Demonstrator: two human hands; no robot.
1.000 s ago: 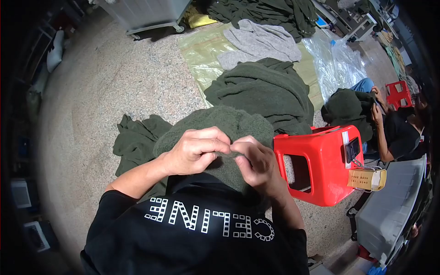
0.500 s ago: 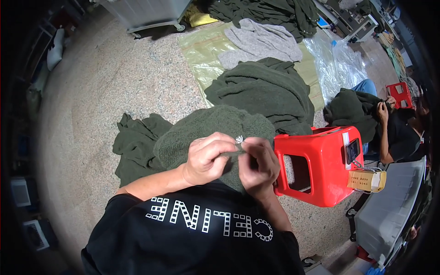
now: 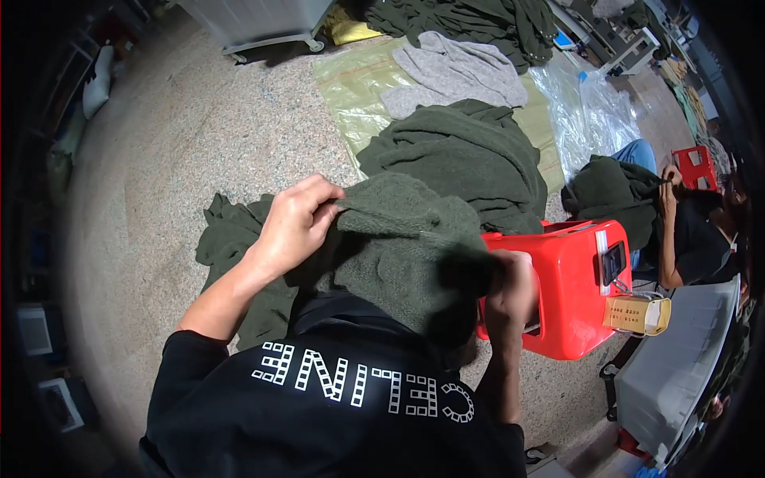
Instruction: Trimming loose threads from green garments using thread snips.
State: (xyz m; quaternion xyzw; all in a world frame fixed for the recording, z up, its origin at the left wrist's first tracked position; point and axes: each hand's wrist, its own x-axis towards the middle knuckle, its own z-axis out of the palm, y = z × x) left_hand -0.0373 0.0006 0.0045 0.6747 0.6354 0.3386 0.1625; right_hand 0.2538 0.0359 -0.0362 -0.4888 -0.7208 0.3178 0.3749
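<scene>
Across my lap lies a dark green knit garment (image 3: 382,275), its thick edge pulled up and stretched toward the left. My left hand (image 3: 299,217) is closed on that edge, thumb and fingers pinching the knit. My right hand (image 3: 510,288) is at the garment's right side, just in front of the red stool; motion smears its fingers, so its grip does not show. Beside it a dark patch of the knit is blurred too. More dark green cloth (image 3: 227,231) trails onto the floor at my left.
A red plastic stool (image 3: 570,279) bears a phone (image 3: 613,263) and a yellow box (image 3: 637,315). Ahead are a green garment pile (image 3: 462,159) and a grey garment (image 3: 458,72) on a plastic sheet (image 3: 343,95). Wheeled bins (image 3: 255,20) stand around; a co-worker (image 3: 677,215) handles green cloth at right.
My hands have moved apart, the left one up and left with the garment's edge, the right one to the right. The shiny silver piece between my fingers no longer shows.
</scene>
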